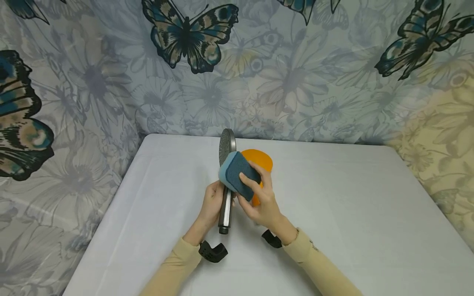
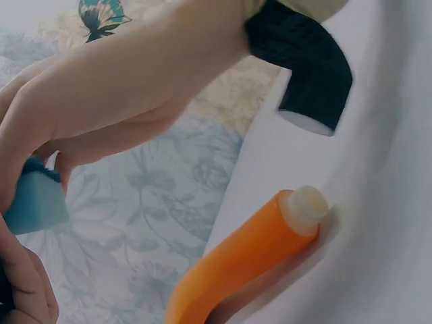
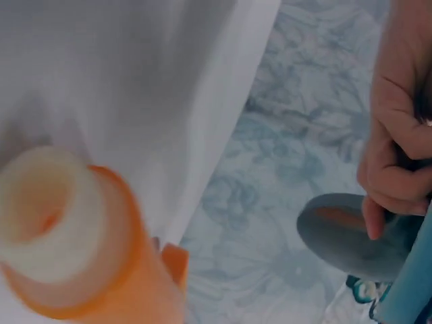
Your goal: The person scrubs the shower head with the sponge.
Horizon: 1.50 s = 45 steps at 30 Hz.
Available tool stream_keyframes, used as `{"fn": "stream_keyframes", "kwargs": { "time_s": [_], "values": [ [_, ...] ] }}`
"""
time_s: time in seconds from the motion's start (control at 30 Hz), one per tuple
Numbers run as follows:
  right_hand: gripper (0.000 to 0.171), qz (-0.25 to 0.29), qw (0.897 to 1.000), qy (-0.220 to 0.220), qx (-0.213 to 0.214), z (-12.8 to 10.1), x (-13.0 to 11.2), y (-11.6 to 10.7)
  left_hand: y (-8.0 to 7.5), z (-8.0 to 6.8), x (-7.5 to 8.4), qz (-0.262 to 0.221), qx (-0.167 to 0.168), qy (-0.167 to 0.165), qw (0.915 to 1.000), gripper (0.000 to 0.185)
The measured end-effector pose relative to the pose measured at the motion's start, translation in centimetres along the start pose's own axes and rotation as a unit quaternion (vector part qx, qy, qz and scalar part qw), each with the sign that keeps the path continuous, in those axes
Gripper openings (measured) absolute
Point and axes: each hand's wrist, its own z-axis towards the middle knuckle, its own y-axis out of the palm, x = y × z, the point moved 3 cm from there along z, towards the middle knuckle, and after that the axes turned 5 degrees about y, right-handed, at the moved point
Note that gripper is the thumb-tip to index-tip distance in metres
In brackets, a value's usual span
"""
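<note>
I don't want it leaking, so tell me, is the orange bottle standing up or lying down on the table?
Lying down. The orange bottle rests on its side on the table, its pale cap pointing sideways. Whether the cap is shut tight cannot be told.

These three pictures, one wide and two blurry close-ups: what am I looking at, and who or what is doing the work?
No machine here: a person works with bare hands. The wide picture comes from a camera on the head; the close-ups come from cameras strapped to each wrist. The left hand grips the handle of a metal shower head, held upright. The right hand holds a blue sponge against it, fingers curled over the sponge. An orange bottle with a pale cap lies on the white table, behind the hands.
</note>
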Motion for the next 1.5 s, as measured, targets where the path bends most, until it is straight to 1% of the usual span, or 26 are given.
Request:
{"fn": "stream_keyframes", "kwargs": {
  "time_s": [0.1, 0.2, 0.27, 0.3, 0.33, 0.4, 0.5, 0.6, 0.67, 0.77, 0.8, 0.87, 0.93, 0.97, 1.0, 1.03, 1.1, 1.13, 1.2, 1.27, 1.33, 1.4, 1.43, 1.5],
  "values": [
    [0.041, -0.007, 1.0, 0.017, 0.023, 0.6, 0.2, 0.1, 0.3, 0.0, -0.2, -0.009, -0.011, 0.001, 0.9999, 0.047],
    [0.044, -0.001, 0.999, 0.043, 0.017, 0.9, 0.1, 0.1, 0.3, -0.1, -0.2, -0.015, -0.015, -0.001, 0.9998, 0.047],
    [0.046, 0.005, 0.998, 0.056, -0.001, 0.7, -0.3, 0.1, 0.0, -0.1, 0.0, -0.012, -0.008, -0.001, 0.9999, 0.045],
    [0.046, 0.008, 0.998, 0.059, -0.014, 0.5, -0.5, 0.1, -0.1, 0.0, 0.1, -0.013, 0.001, 0.001, 0.9999, 0.044],
    [0.046, 0.015, 0.998, 0.06, -0.03, 0.3, -0.8, 0.1, -0.4, 0.0, 0.3, -0.013, 0.01, 0.007, 0.9998, 0.042],
    [0.046, 0.023, 0.996, 0.053, -0.063, -0.3, -1.5, 0.1, -0.9, 0.2, 0.8, -0.028, 0.027, 0.015, 0.9991, 0.04],
    [0.043, 0.028, 0.994, 0.011, -0.109, -1.3, -2.8, 0.2, -1.3, 0.2, 2.0, -0.05, 0.039, 0.026, 0.9976, 0.04],
    [0.042, 0.027, 0.988, -0.049, -0.142, -2.2, -4.1, 0.3, -1.2, 0.3, 3.4, -0.062, 0.033, 0.03, 0.997, 0.042],
    [0.041, 0.032, 0.983, -0.087, -0.156, -2.6, -4.6, 0.4, -0.9, 0.3, 4.2, -0.064, 0.029, 0.024, 0.9972, 0.045],
    [0.04, 0.046, 0.978, -0.129, -0.156, -3.1, -4.8, 0.6, -0.3, 0.2, 4.7, -0.074, 0.021, 0.005, 0.997, 0.05],
    [0.04, 0.047, 0.978, -0.139, -0.148, -3.2, -4.7, 0.7, -0.1, 0.2, 4.7, -0.076, 0.016, 0.0, 0.997, 0.051],
    [0.041, 0.045, 0.98, -0.147, -0.126, -3.1, -4.4, 0.9, 0.1, 0.0, 4.6, -0.07, 0.005, 0.004, 0.9975, 0.051],
    [0.042, 0.042, 0.984, -0.139, -0.099, -2.8, -3.8, 1.1, 0.1, -0.1, 4.3, -0.058, -0.007, 0.026, 0.998, 0.051],
    [0.043, 0.041, 0.987, -0.128, -0.084, -2.5, -3.5, 1.1, 0.1, -0.1, 4.1, -0.041, -0.01, 0.041, 0.9983, 0.05],
    [0.044, 0.04, 0.99, -0.113, -0.07, -2.1, -3.2, 1.2, -0.1, -0.2, 3.7, -0.016, -0.011, 0.059, 0.998, 0.047],
    [0.044, 0.038, 0.993, -0.095, -0.057, -1.7, -2.9, 1.2, -0.2, -0.2, 3.3, 0.005, -0.009, 0.071, 0.9974, 0.046],
    [0.044, 0.031, 0.997, -0.058, -0.032, -0.8, -2.2, 1.1, -0.5, -0.2, 2.4, 0.041, -0.005, 0.081, 0.9958, 0.043],
    [0.044, 0.029, 0.999, -0.038, -0.023, -0.3, -1.9, 1.1, -0.6, -0.1, 1.9, 0.053, -0.006, 0.081, 0.9953, 0.043],
    [0.044, 0.028, 1.0, 0.001, -0.008, 0.8, -1.2, 0.9, -0.7, -0.1, 1.1, 0.065, -0.016, 0.075, 0.9949, 0.047],
    [0.046, 0.03, 0.999, 0.034, 0.0, 1.7, -0.6, 0.8, -0.5, 0.0, 0.8, 0.064, -0.033, 0.063, 0.9954, 0.053],
    [0.047, 0.039, 0.998, 0.056, 0.003, 2.4, -0.3, 0.6, -0.3, 0.0, 0.7, 0.065, -0.048, 0.059, 0.995, 0.056],
    [0.047, 0.04, 0.997, 0.062, -0.002, 2.6, -0.3, 0.6, -0.2, -0.1, 1.2, 0.069, -0.049, 0.053, 0.995, 0.055],
    [0.047, 0.037, 0.997, 0.06, -0.008, 2.6, -0.5, 0.7, -0.3, 0.0, 1.3, 0.074, -0.041, 0.052, 0.9951, 0.055],
    [0.046, 0.029, 0.998, 0.044, -0.027, 2.0, -1.0, 0.9, -0.7, 0.1, 1.6, 0.088, -0.012, 0.064, 0.994, 0.05]
  ]
}}
